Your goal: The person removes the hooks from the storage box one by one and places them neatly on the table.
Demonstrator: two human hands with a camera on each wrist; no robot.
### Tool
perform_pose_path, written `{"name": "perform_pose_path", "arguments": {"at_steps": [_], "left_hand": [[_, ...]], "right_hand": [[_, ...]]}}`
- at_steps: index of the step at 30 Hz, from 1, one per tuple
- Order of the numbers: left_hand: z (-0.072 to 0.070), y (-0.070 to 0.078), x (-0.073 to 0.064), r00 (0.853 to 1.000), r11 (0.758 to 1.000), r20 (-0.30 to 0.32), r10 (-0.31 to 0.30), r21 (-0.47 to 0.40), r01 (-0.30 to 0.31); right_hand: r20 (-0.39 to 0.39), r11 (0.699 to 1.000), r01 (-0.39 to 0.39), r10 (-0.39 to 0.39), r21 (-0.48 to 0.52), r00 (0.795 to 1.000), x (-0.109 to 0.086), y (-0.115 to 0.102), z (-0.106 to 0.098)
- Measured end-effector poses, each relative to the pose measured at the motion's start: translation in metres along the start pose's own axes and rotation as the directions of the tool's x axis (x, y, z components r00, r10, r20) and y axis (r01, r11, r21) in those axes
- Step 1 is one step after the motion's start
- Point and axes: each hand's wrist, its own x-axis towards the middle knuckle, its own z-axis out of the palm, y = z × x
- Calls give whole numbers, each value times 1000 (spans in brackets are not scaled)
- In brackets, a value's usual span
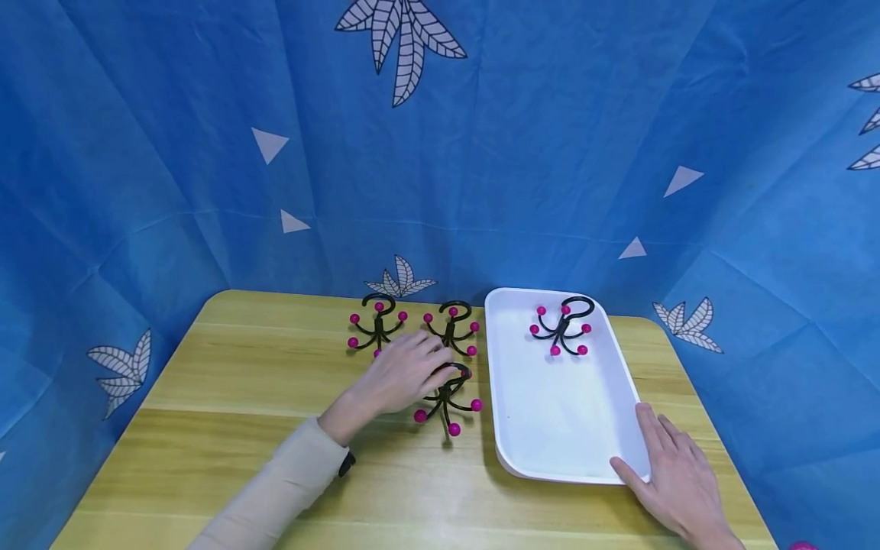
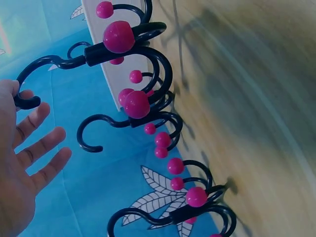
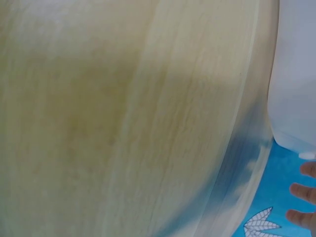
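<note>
My left hand [image 1: 409,374] pinches the curved top of a black multi-arm hook hanger [image 1: 444,395] with pink ball tips, near the middle of the table. In the left wrist view, thumb and index finger meet at the hook's end, the other fingers extended apart from it. Two similar hangers, a left one [image 1: 378,327] and a right one [image 1: 450,333], stand behind, partly covered by this hand. Another hanger [image 1: 562,327] sits at the far end of the white tray [image 1: 536,458]. My right hand [image 1: 677,473] rests, fingers fairly straight, at the tray's near right corner.
The wooden table [image 1: 227,405] has rounded far corners. A blue curtain [image 1: 550,153] with white leaf prints hangs behind and on both sides. In the head view, part of a pink round thing [image 1: 802,545] shows at the lower right edge.
</note>
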Motion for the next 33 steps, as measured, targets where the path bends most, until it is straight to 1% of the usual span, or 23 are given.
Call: {"name": "perform_pose_path", "arguments": {"at_steps": [3, 10, 14, 19, 24, 29, 33], "left_hand": [[3, 0, 0, 1000, 1000, 1, -11, -8, 11], [8, 1, 0, 999, 999, 27, -42, -30, 43], [11, 3, 1, 999, 999, 20, -31, -35, 32], [16, 6, 3, 1000, 999, 14, -17, -41, 18], [20, 10, 3, 999, 999, 26, -25, -43, 27], [24, 11, 2, 999, 998, 26, -41, -45, 42], [24, 10, 2, 998, 997, 39, -57, -46, 59]], "right_hand": [[24, 1000, -7, 7, -7, 1000, 1, 0, -1], [2, 1000, 4, -4, 2, 1000, 0, 1, 0], [-16, 1000, 11, -11, 1, 1000, -1, 2, 0], [-7, 1000, 8, -8, -7, 1000, 0, 2, 0], [12, 1000, 2, -2, -8, 1000, 0, 1, 0], [3, 1000, 0, 0, -1, 1000, -1, 0, 0], [-11, 1000, 5, -5, 0, 1000, -1, 1, 1]]}}
